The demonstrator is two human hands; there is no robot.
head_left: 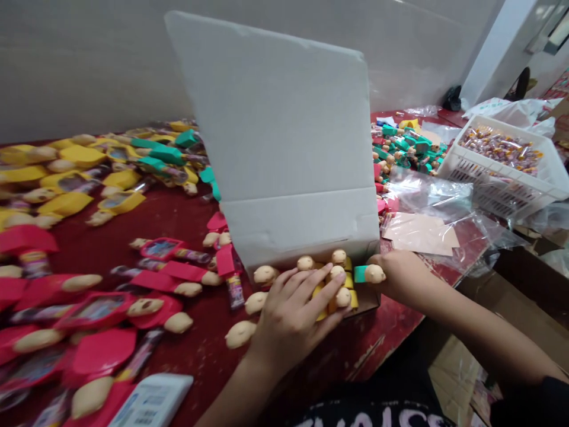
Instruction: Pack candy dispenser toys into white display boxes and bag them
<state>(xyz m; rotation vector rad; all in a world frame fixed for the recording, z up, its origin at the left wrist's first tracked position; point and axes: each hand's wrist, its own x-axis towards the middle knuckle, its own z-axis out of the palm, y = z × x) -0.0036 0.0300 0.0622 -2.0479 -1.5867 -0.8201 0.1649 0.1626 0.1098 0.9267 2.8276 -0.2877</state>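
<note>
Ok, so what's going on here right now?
A person's left hand lies over yellow toys in an open white box. The right hand is at a green toy by the box's right end; its grip isn't clear. More toys, pink ones among them, lie loose on the red table.

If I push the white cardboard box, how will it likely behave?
Its raised lid would probably sway or fold, as it looks like thin, creased board. The box itself may resist a little, given the round-headed toys inside. Those might shift, since space shows beside the green one.
</note>
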